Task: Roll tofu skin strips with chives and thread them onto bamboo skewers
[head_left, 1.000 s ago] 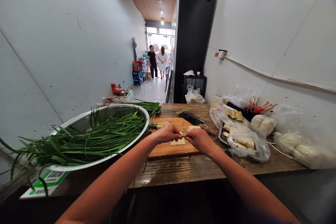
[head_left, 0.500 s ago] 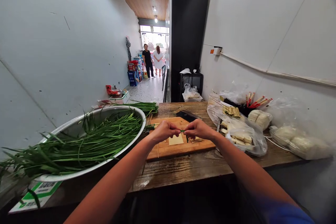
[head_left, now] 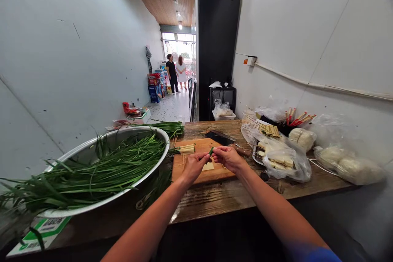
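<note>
From the head camera, the left hand (head_left: 193, 166) and the right hand (head_left: 226, 157) meet over the wooden cutting board (head_left: 196, 174), the fingertips of both pinched together on a short green chive piece (head_left: 211, 151) held between them. A pale tofu sheet (head_left: 208, 166) lies on the board just beneath. At nine o'clock from the hands sits a metal basin (head_left: 92, 147) piled with chives (head_left: 101, 168); a cleaver (head_left: 219, 137) rests at twelve o'clock, bagged tofu (head_left: 284, 159) at three.
</note>
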`<move>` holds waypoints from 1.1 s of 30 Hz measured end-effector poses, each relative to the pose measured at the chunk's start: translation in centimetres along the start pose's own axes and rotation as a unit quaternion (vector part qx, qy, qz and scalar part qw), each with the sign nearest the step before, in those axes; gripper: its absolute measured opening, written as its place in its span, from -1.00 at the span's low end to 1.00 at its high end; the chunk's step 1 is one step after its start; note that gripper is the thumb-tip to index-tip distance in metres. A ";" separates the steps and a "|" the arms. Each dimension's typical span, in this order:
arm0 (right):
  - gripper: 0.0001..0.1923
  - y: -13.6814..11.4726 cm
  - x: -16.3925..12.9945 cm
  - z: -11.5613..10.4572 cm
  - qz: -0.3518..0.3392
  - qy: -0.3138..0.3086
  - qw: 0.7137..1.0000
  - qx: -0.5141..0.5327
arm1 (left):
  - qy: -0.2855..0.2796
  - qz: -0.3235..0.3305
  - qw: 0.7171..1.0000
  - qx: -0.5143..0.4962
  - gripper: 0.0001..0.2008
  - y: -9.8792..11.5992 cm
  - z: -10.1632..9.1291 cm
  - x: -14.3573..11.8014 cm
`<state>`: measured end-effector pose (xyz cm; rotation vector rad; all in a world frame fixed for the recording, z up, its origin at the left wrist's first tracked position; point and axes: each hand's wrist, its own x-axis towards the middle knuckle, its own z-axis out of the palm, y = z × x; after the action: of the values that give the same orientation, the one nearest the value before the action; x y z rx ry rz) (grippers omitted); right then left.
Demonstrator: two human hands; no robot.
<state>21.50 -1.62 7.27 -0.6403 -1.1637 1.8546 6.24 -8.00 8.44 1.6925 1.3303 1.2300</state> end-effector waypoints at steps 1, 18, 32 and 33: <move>-0.69 0.4 0.1 0.0 0.000 0.002 1.000 0.017 | -0.003 -0.001 1.000 0.018 -0.63 -0.3 -0.3 0.2; -0.83 3.5 1.6 -2.8 -0.143 -0.023 0.789 -0.597 | -0.143 -0.038 0.942 0.300 -0.76 -5.2 -1.0 3.3; -0.76 4.7 1.6 -3.3 -0.220 -0.098 0.611 -0.754 | -0.068 0.167 0.908 0.378 -0.82 -7.8 -1.2 1.5; -0.76 4.7 1.7 -3.2 -0.216 -0.099 0.600 -0.764 | -0.067 0.175 0.907 0.376 -0.82 -7.9 -1.3 1.4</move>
<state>21.32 0.28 1.63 -0.8483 -2.6700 0.0691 2.32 -4.58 2.17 2.5958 1.5735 0.7784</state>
